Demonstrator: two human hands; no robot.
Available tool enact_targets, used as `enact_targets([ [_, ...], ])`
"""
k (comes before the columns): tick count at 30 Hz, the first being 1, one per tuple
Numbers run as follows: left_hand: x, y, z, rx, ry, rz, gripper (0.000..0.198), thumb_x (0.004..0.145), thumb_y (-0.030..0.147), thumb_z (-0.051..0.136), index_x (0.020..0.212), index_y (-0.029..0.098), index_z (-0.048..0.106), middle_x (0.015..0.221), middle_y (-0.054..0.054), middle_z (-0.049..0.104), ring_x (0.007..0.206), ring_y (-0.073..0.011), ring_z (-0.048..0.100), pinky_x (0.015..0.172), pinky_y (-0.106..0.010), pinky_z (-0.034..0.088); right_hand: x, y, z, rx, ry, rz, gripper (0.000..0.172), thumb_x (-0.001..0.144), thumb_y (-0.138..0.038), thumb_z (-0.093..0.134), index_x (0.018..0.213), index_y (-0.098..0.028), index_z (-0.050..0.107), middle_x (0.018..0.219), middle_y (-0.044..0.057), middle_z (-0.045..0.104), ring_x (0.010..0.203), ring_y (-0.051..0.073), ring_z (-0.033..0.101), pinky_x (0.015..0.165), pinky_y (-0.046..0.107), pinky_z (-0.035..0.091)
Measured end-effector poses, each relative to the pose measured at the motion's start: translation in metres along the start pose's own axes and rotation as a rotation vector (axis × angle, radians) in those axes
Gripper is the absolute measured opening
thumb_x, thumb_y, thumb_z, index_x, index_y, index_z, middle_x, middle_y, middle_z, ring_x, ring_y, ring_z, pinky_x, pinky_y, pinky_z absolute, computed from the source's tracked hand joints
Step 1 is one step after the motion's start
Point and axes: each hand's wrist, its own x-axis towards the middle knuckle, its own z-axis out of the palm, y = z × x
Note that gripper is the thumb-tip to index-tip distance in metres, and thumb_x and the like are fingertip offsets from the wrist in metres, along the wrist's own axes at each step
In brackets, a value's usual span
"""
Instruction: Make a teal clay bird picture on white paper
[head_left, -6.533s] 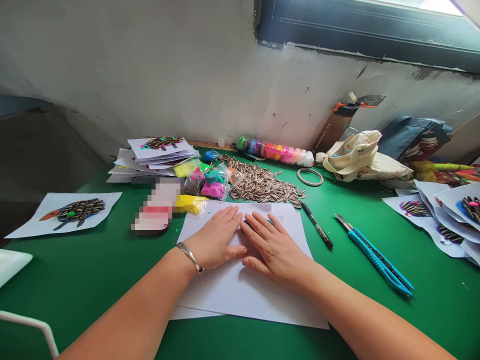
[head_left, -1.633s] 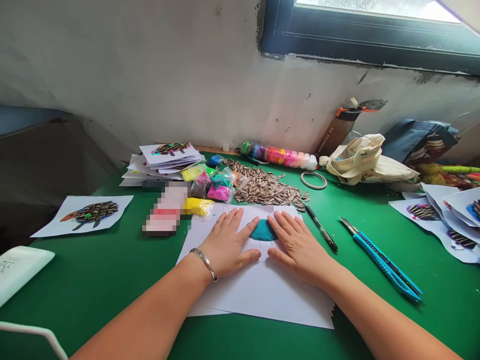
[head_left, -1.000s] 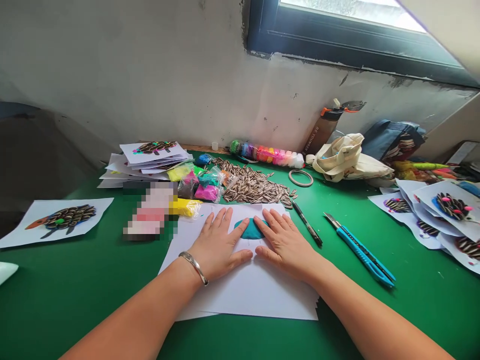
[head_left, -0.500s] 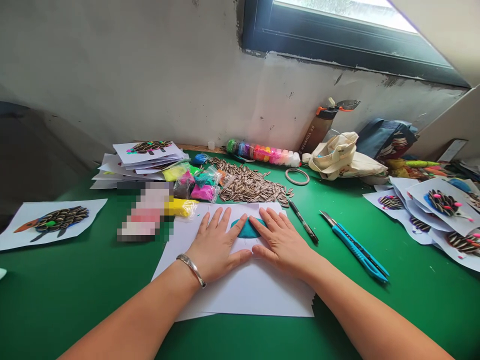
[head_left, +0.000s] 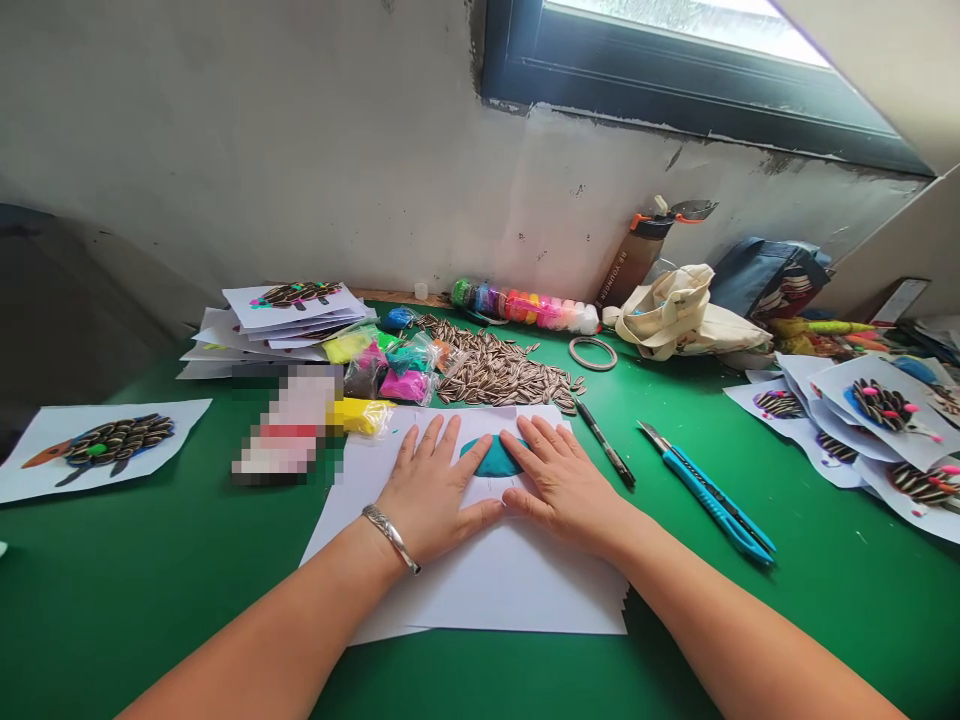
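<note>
White paper sheets (head_left: 510, 585) lie stacked in front of me on the green table. A flat teal clay shape (head_left: 489, 461) sits on the top sheet, between my hands. My left hand (head_left: 429, 490) rests flat with fingers spread, its index finger touching the clay's left edge. Flat on the paper too, my right hand (head_left: 559, 475) has its index finger along the clay's right edge. Part of the clay's outline is covered by my fingers. Faint pen lines show just below it. Neither hand grips anything.
A black pen (head_left: 606, 445) and a blue utility knife (head_left: 712, 495) lie right of the paper. Behind it are sunflower seeds (head_left: 502, 365), bagged clay (head_left: 409, 370) and a tape roll (head_left: 592, 353). Seed-covered pictures (head_left: 120, 445) lie left, more pictures (head_left: 885, 400) right. A bottle (head_left: 634, 260) stands behind.
My hands stay spread on the paper, with only a slight shift of the fingers at the clay. The bracelet on my left wrist sits a little differently.
</note>
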Motion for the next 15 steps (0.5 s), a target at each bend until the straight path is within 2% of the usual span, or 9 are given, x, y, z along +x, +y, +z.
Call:
enact_targets([
  [5, -0.001, -0.001, 0.002, 0.005, 0.010, 0.000, 0.079, 0.082, 0.076, 0.038, 0.147, 0.031, 0.032, 0.156, -0.015, 0.024, 0.143, -0.0397, 0.013, 0.112, -0.060, 0.009, 0.003, -0.005, -0.003, 0.027, 0.002, 0.031, 0.073, 0.090, -0.068, 0.029, 0.151, -0.028, 0.021, 0.158, 0.010, 0.017, 0.145, 0.030, 0.013, 0.115, 0.055, 0.014],
  [10, 0.000, -0.003, 0.005, -0.005, 0.028, -0.002, 0.088, 0.080, 0.079, 0.034, 0.150, 0.025, 0.026, 0.156, -0.015, 0.022, 0.144, -0.0374, 0.012, 0.114, -0.059, 0.008, 0.010, -0.014, -0.007, 0.042, 0.012, 0.087, 0.069, 0.087, -0.071, 0.034, 0.148, -0.040, 0.025, 0.158, 0.010, 0.018, 0.144, 0.036, 0.014, 0.111, 0.062, 0.016],
  [15, 0.000, -0.002, 0.003, 0.007, 0.001, -0.009, 0.089, 0.080, 0.079, 0.036, 0.149, 0.022, 0.029, 0.157, -0.016, 0.021, 0.144, -0.0380, 0.012, 0.114, -0.058, 0.009, 0.011, -0.015, -0.006, 0.041, 0.004, 0.094, 0.066, 0.089, -0.069, 0.033, 0.148, -0.039, 0.027, 0.158, 0.008, 0.018, 0.144, 0.035, 0.014, 0.111, 0.061, 0.016],
])
